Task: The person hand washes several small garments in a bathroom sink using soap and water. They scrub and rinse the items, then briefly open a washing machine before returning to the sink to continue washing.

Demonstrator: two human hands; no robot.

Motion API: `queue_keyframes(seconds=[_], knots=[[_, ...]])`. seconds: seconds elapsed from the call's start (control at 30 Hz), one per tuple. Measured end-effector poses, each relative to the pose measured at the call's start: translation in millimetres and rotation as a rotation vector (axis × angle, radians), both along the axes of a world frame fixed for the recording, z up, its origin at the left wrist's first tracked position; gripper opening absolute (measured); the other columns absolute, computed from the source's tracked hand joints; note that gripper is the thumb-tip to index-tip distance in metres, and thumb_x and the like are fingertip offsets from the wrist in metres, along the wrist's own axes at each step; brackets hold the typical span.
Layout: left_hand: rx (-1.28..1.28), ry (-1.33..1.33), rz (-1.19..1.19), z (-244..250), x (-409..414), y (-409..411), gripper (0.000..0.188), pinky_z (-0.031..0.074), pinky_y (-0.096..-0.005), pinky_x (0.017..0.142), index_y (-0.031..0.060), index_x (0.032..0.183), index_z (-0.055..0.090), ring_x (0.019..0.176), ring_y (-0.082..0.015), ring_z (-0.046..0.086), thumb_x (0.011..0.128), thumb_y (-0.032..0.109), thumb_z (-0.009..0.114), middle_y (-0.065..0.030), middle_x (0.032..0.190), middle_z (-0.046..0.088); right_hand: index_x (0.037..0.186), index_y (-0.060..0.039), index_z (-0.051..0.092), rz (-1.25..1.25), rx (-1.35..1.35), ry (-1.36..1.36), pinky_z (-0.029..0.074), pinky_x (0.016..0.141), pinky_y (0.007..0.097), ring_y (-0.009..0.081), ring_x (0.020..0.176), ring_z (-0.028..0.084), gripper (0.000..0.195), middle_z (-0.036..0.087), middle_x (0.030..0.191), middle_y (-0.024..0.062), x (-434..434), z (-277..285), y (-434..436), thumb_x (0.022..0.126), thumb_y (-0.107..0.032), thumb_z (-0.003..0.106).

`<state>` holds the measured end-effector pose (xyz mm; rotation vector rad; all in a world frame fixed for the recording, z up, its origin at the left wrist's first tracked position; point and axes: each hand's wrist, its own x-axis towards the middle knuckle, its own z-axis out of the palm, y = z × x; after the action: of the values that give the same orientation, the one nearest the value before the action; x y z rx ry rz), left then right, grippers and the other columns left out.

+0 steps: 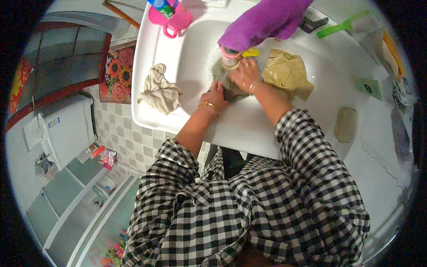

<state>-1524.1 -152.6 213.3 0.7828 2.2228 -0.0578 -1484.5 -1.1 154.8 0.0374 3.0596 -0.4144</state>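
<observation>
In the white washbasin (pixel 196 43) a wet grey-green cloth (pixel 218 71) lies below the tap nozzle (pixel 230 59), which has a pink ring and a yellow lever (pixel 251 52). Water seems to run onto the cloth. My left hand (pixel 214 98), with a gold bangle, holds the cloth's near left edge. My right hand (pixel 246 74), with a ring and a silver bangle, grips the cloth just right of the nozzle; its fingertips are partly hidden. A bunched tan wet cloth (pixel 287 74) sits right of my right wrist. A purple cloth (pixel 263 23) drapes over the tap.
A cream cloth (pixel 160 90) lies on the basin's left ledge. Behind it stands a pink mug (pixel 175 20) with tubes inside. On the right are a green brush (pixel 347 25), a green packet (pixel 368 87) and an oval bar, perhaps soap (pixel 346 124). A floral mat (pixel 118 75) is at left.
</observation>
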Motion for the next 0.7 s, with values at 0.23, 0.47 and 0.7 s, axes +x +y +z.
queue_keyframes(seconds=[0.23, 0.47, 0.7], knots=[[-0.02, 0.102, -0.243, -30, 2, -19, 0.056, 0.042, -0.0396, 0.08, 0.0021, 0.12, 0.033, 0.096, -0.0312, 0.051, 0.076, 0.034, 0.048, -0.0173, 0.129, 0.027, 0.107, -0.02, 0.047, -0.056, -0.345, 0.068, 0.022, 0.088, 0.0495, 0.0302, 0.115, 0.026, 0.036, 0.031, 0.119, 0.0081, 17, 9, -50, 0.075, -0.035, 0.051], [-0.119, -0.175, -0.114, 25, -32, 14, 0.046, 0.04, -0.0351, 0.082, 0.0062, 0.11, 0.048, 0.099, -0.0237, 0.05, 0.073, 0.034, 0.052, -0.0155, 0.115, 0.045, 0.103, -0.009, 0.047, -0.676, -0.287, 0.225, 0.034, 0.082, 0.0373, 0.0261, 0.1, 0.04, 0.043, 0.039, 0.11, 0.0106, -30, -20, -26, 0.064, -0.018, 0.059], [0.569, -0.016, 0.628, -25, -38, 44, 0.038, 0.042, -0.0326, 0.076, 0.0076, 0.096, 0.056, 0.09, -0.0283, 0.054, 0.066, 0.031, 0.06, -0.0128, 0.096, 0.057, 0.095, -0.0097, 0.049, -1.41, -1.911, 0.55, 0.041, 0.064, 0.0296, 0.0151, 0.074, 0.044, 0.033, 0.045, 0.084, 0.0002, 19, 30, 6, 0.065, 0.0, 0.052]])
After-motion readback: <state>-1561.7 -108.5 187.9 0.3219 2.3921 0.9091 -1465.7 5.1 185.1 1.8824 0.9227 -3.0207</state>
